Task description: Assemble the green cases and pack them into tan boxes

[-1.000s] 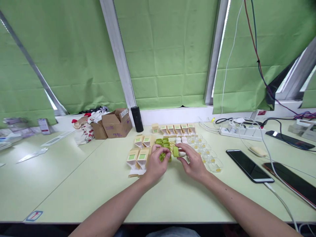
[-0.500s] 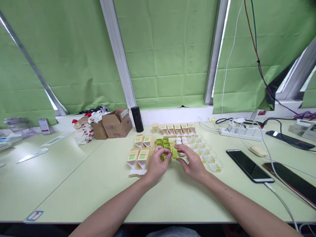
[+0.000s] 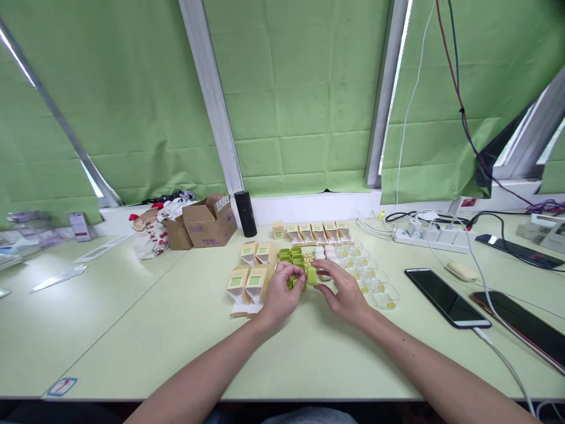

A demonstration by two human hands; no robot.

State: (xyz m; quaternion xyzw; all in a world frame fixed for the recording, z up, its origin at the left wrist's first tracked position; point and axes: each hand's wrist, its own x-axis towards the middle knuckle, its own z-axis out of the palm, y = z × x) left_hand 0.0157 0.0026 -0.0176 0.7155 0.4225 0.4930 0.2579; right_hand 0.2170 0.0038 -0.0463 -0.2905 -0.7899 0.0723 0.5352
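Green plastic case (image 3: 312, 275) btwn both hands, mid-table; R hand (image 3: 346, 291) grips it thumb-to-fingers. L hand (image 3: 282, 294) fingertips bunched at its edge, can't tell if holding; they part-hide green tubs (image 3: 285, 252) bhd. Kraft boxes (image 3: 253, 280) to L, clear shells (image 3: 384, 294) then smartphone (image 3: 445, 297) to R; blk tumbler (image 3: 245, 213) at back.

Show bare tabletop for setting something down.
Free tabletop: between the forearms; left of the front cartons to the seam. Crowded: around the left hand and right hand, among green cases and clear containers; rightward, phones and power strip.
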